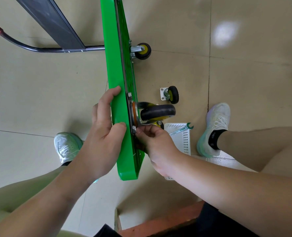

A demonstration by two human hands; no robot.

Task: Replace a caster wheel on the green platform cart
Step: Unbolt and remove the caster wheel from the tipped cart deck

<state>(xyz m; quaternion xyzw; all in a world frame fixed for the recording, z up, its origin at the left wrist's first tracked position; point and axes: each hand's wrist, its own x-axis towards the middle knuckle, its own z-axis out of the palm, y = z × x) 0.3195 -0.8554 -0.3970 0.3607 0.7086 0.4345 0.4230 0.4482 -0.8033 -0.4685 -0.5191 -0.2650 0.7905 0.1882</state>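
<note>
The left hand (105, 120) curled round the edge of the green platform cart (114, 57), which stood on its side at centre. The right hand (156, 142) pinched a nut (133, 128) on the near caster (157, 112). Three casters showed: that one, the far caster (142, 51) mounted at 12 o'clock, and the loose caster (171, 94) at 2 o'clock. One wrench (181, 129) lay on one basket (186, 144).

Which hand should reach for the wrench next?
Right. The right hand, pinching the nut by the wheel, is beside the wrench on the white basket. The left hand grips the cart, holding it on edge.
</note>
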